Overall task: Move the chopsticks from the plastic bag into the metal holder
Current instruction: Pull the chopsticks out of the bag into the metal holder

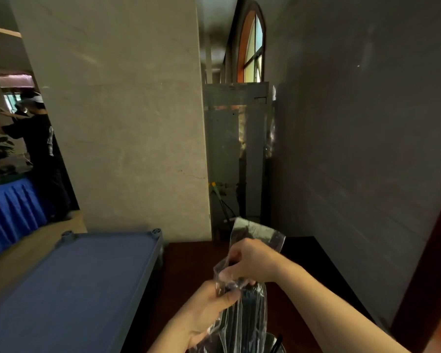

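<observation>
A clear plastic bag (247,309) stands upright over the dark table, with dark chopsticks (250,299) showing through it. My left hand (204,312) grips the bag's left side around its middle. My right hand (250,261) pinches the bag higher up, near its crumpled top (257,233). The rim of the metal holder (270,340) shows at the bottom edge, right under the bag, with a dark chopstick (276,343) leaning in it. Most of the holder is cut off by the frame.
A dark wooden table (189,276) lies under my hands. A blue cot-like platform (74,289) stands to the left, a beige pillar (127,123) behind it. A grey wall (367,149) is on the right. A person in black (41,149) stands far left by a blue-skirted table (10,207).
</observation>
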Available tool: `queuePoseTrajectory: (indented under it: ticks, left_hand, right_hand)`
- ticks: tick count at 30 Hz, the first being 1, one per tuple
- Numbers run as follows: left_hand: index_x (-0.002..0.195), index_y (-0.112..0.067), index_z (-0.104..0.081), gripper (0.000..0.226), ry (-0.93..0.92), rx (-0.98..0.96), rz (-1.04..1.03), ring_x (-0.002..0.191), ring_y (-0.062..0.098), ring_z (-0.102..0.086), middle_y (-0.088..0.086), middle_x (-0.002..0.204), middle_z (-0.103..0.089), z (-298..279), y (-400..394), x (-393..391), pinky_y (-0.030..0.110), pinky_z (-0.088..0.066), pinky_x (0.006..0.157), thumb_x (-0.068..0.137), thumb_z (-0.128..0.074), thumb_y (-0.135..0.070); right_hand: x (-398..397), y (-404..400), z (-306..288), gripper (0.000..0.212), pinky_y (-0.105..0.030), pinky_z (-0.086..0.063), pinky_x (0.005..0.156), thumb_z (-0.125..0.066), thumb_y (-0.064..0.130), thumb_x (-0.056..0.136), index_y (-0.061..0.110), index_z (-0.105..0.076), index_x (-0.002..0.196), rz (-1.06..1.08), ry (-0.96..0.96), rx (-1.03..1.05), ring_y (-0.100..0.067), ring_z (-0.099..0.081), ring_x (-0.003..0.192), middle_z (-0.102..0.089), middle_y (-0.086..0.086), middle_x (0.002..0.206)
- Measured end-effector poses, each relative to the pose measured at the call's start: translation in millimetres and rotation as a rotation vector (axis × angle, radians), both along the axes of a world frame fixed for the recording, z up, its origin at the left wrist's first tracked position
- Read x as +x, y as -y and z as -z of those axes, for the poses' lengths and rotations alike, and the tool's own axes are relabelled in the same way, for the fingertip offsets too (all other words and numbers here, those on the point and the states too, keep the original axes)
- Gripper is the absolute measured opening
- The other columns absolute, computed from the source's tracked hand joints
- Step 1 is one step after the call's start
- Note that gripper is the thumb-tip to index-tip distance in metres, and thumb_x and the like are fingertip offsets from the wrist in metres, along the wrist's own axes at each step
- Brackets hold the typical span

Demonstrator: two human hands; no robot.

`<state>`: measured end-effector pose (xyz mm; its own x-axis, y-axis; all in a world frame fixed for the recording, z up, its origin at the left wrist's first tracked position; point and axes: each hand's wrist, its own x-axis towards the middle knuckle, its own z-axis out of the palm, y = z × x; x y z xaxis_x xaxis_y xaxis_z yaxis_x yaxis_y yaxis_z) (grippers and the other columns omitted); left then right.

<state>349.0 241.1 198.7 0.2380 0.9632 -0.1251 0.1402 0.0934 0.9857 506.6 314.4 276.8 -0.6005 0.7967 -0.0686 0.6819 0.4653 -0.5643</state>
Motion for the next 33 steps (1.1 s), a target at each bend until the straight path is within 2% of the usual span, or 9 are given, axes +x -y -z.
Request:
queuePoseTrajectory:
  ticks: [3,6,8,10,15,18,22,27,33]
  left_hand:
    - [0.123,-0.021,-0.072,0.030,-0.081,0.153,0.091,0.110,0.011,-0.066,0.004,0.129,-0.069,20,-12,-3,0.014,-0.052,0.077,0.097,-0.060,-0.009]
    - [0.130,0.001,-0.058,0.044,0.192,0.041,-0.008,0.094,0.034,-0.065,0.029,0.104,-0.069,10,-16,-5,0.028,-0.059,0.048,0.088,-0.052,0.014]
    - [0.134,-0.019,-0.056,0.044,0.226,0.016,0.074,0.113,0.013,-0.066,-0.001,0.119,-0.071,7,-9,-1,0.013,-0.057,0.070,0.096,-0.056,0.002]
    - [0.135,-0.036,-0.049,0.049,0.202,-0.013,0.039,0.127,-0.004,-0.055,-0.022,0.129,-0.065,-2,-10,3,0.016,-0.044,0.101,0.095,-0.065,-0.014]
    - [0.141,-0.037,-0.048,0.072,0.136,0.019,0.108,0.140,0.010,-0.046,-0.010,0.146,-0.056,-12,-9,2,0.036,-0.030,0.120,0.080,-0.082,-0.016]
    - [0.136,-0.035,-0.055,0.070,0.132,-0.011,0.122,0.133,0.015,-0.055,-0.003,0.139,-0.064,-13,-15,2,0.041,-0.036,0.116,0.078,-0.082,-0.006]
    - [0.127,-0.027,-0.066,0.060,0.085,-0.052,0.049,0.122,0.018,-0.065,0.003,0.126,-0.072,-16,-19,3,0.043,-0.041,0.113,0.075,-0.079,0.000]
    - [0.108,-0.018,-0.077,0.035,0.070,-0.052,-0.055,0.108,0.018,-0.072,0.006,0.112,-0.078,-14,-30,3,0.024,-0.056,0.085,0.077,-0.077,-0.003]
    - [0.106,-0.032,-0.076,0.033,0.085,0.032,-0.134,0.108,0.003,-0.069,-0.006,0.111,-0.078,-25,-28,14,0.018,-0.049,0.086,0.082,-0.076,-0.009]
  right_hand:
    - [-2,-3,2,0.015,-0.015,-0.053,0.052,-0.076,0.033,0.085,0.022,-0.071,0.095,-0.024,0.001,-0.066,-0.007,-0.073,0.063,-0.074,0.001,0.086]
    - [-2,-8,0,0.009,-0.018,-0.052,0.059,-0.073,0.022,0.088,0.021,-0.073,0.097,-0.056,0.024,0.021,-0.009,-0.071,0.079,-0.070,0.008,0.090]
    - [-1,-8,-4,0.005,-0.017,-0.051,0.060,-0.073,0.021,0.088,0.024,-0.072,0.092,-0.075,0.000,0.029,-0.006,-0.069,0.078,-0.068,0.010,0.088]
    - [1,-8,-6,0.005,-0.017,-0.054,0.059,-0.075,0.019,0.087,0.024,-0.073,0.087,-0.051,-0.103,-0.054,-0.007,-0.072,0.072,-0.071,0.006,0.086]
    - [3,-10,-11,0.007,-0.025,-0.060,0.067,-0.077,0.025,0.086,0.022,-0.075,0.091,-0.002,-0.172,-0.013,-0.015,-0.075,0.079,-0.075,0.001,0.091]
    - [2,-12,-16,0.012,-0.029,-0.061,0.075,-0.077,0.028,0.086,0.021,-0.075,0.096,-0.002,-0.155,0.049,-0.014,-0.074,0.082,-0.074,0.005,0.095]
    - [6,-15,-24,0.005,-0.028,-0.063,0.067,-0.074,0.022,0.089,0.019,-0.074,0.093,0.017,-0.236,0.028,-0.015,-0.075,0.079,-0.073,0.000,0.096]
    - [5,-15,-36,0.008,-0.021,-0.058,0.064,-0.067,0.027,0.094,0.023,-0.071,0.098,0.064,-0.244,0.193,-0.011,-0.071,0.080,-0.070,0.006,0.093]
    - [-3,-6,-36,0.019,-0.047,-0.058,0.070,-0.061,0.037,0.095,0.022,-0.054,0.104,0.071,-0.153,0.303,-0.021,-0.067,0.079,-0.068,-0.002,0.090]
